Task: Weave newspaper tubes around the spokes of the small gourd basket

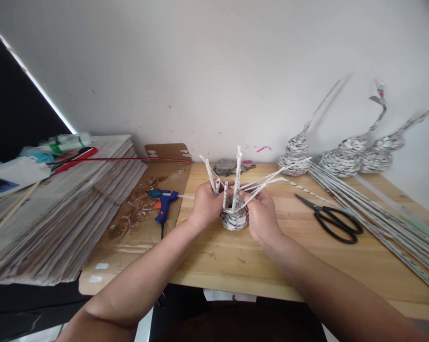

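Observation:
A small round basket woven from rolled newspaper stands upright at the middle of the table's near half. Several stiff paper tubes stick up and outward from its rim. Around its left side curls my left hand, closed on the basket and the bases of the tubes. My right hand is closed at the right rim, thumb and fingers pinching a rolled newspaper strand. More strands stretch rightward above that hand. The fingertips behind the basket are partly hidden.
Black-handled scissors lie to the right, beside a bundle of long paper tubes. Woven gourd-like pieces stand by the wall. Leftward are a blue glue gun on cardboard and a tall newspaper stack.

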`<state>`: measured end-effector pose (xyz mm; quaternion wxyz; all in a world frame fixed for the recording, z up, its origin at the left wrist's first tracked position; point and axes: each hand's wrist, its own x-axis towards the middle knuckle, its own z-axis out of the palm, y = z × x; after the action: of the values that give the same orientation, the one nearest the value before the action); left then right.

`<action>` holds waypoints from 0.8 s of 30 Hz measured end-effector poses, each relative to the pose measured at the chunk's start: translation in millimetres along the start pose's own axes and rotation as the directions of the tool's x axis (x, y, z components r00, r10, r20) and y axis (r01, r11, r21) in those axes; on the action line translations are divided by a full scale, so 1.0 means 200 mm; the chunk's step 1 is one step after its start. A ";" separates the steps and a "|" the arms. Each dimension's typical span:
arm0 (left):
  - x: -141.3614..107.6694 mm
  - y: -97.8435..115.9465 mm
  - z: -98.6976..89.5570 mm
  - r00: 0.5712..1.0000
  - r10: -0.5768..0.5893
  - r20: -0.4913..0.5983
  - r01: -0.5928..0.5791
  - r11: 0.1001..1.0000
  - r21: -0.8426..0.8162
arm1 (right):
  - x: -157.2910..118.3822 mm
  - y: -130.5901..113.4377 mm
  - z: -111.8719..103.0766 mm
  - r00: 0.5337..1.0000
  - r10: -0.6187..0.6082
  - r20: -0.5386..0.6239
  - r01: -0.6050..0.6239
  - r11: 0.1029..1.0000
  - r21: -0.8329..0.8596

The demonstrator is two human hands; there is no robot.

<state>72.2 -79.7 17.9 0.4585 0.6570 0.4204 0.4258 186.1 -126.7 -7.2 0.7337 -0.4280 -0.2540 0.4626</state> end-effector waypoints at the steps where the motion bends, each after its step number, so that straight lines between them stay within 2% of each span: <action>1: 0.00 0.00 0.00 1.000 -0.003 0.001 0.003 1.000 0.009 | 0.00 0.00 0.00 1.000 0.001 0.005 -0.001 1.000 -0.007; 10: 0.00 0.01 -0.03 0.997 0.031 0.074 -0.035 0.998 0.053 | -0.01 0.03 -0.02 0.997 -0.072 0.017 0.074 0.990 -0.120; 14: 0.00 0.01 -0.02 0.999 0.049 -0.008 -0.048 0.996 0.081 | 0.00 0.05 -0.04 0.996 -0.078 0.037 0.085 0.966 -0.243; 17: 0.00 0.01 -0.02 0.997 0.069 -0.043 -0.065 0.993 0.097 | 0.02 0.06 -0.05 0.997 -0.063 0.053 0.075 0.961 -0.267; 24: 0.02 -0.01 -0.03 0.997 0.030 0.068 -0.030 1.000 -0.001 | 0.03 0.03 -0.04 0.998 -0.053 0.033 0.059 0.972 -0.229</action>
<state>66.9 -74.7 17.8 0.4661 0.6775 0.3946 0.4099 192.5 -123.4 -17.0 0.6884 -0.4967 -0.3274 0.4150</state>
